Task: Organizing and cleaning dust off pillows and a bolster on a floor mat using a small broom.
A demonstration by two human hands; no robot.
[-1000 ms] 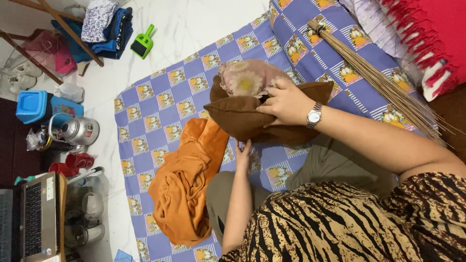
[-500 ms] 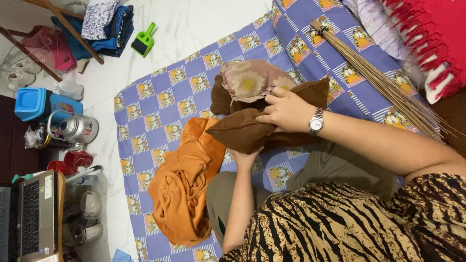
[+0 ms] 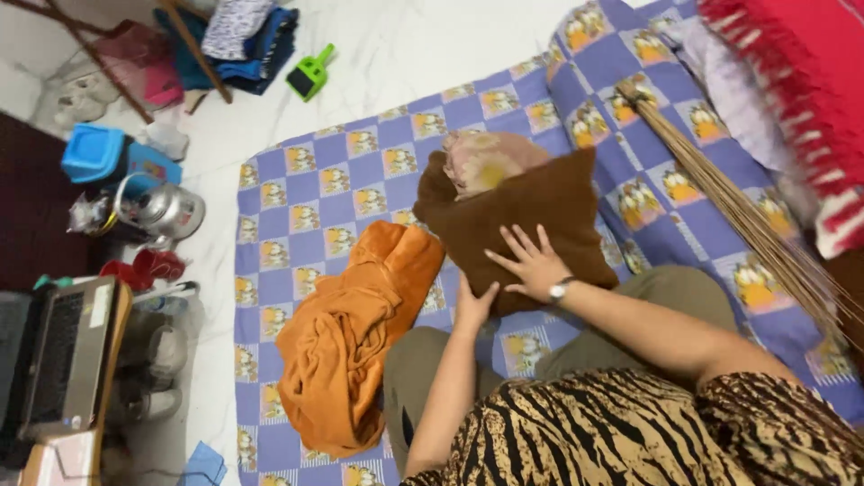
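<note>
White marble floor; blue checked sheet point(image 3: 306, 193) spread on it. Brown cushion point(image 3: 531, 216) on the sheet, before the knees. Right hand point(image 3: 531, 263) flat on it, fingers spread. Left hand point(image 3: 474, 304) grips its near edge. Orange cloth point(image 3: 351, 333) touching the cushion's left side.

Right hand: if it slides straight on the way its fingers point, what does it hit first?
The right hand lies flat on the brown pillow, fingers pointing up the frame. Straight on, it would probably meet the pinkish floral cloth at the pillow's far edge, though depth is unclear.
</note>
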